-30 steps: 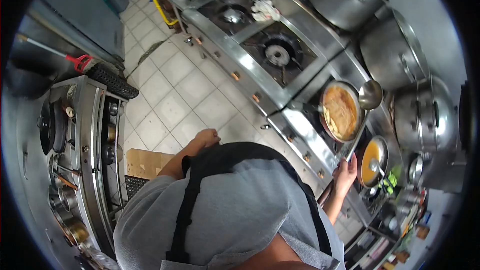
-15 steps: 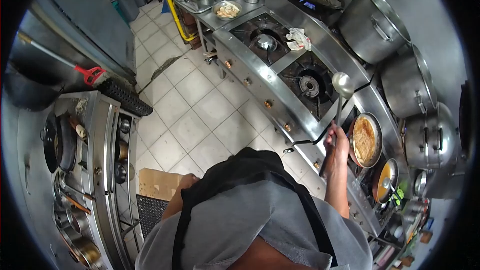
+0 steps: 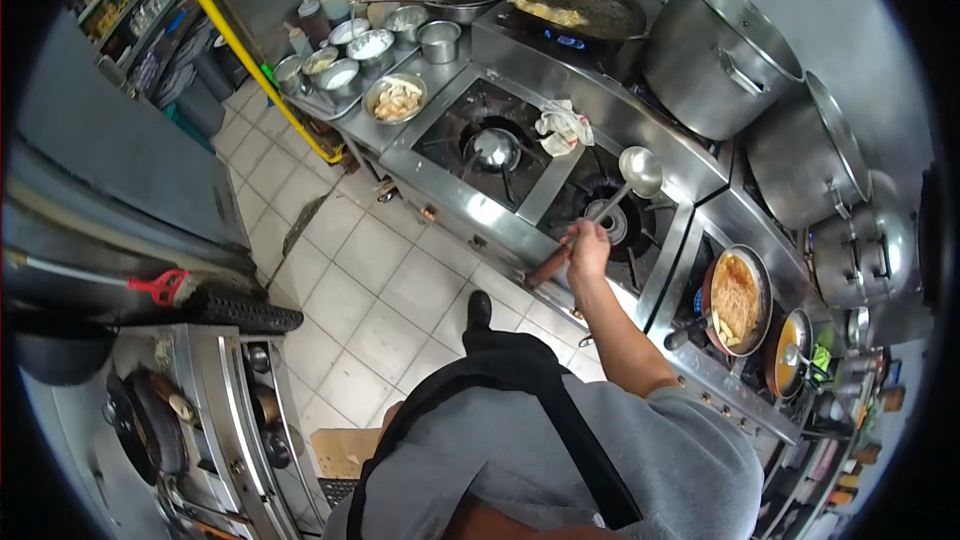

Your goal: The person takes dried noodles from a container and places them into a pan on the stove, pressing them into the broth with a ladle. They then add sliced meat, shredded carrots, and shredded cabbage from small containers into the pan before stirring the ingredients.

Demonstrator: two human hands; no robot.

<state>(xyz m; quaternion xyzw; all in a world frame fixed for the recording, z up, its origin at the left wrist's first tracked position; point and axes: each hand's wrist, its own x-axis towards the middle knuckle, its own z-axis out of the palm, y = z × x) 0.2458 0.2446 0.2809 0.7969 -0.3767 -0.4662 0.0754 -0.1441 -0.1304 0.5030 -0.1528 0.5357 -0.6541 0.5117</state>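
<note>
My right hand [image 3: 588, 248] is wrapped around the handle of a metal ladle [image 3: 640, 172] with a brown grip. The ladle is held over the front burner [image 3: 608, 224], its bowl pointing to the back of the stove. To the right of that hand, a frying pan [image 3: 738, 300] holds pale, browned food in sauce. Beside it stands a smaller pan [image 3: 786, 365] of orange liquid with a spoon or ladle in it. A crumpled white cloth [image 3: 563, 127] lies between the burners. Only a sliver of skin shows on my left side; the apron hides the left hand.
A large dark pan [image 3: 585, 0] with food frying in oil sits at the back, beside tall steel pots [image 3: 715, 60]. A bowl of pale pieces [image 3: 394, 99] stands near metal containers and squeeze bottles. A cardboard box [image 3: 345, 450] is on the floor at left.
My right hand has moved left with the ladle, from beside the frying pan to over the front burner. The view has shifted, and the left hand has gone from sight.
</note>
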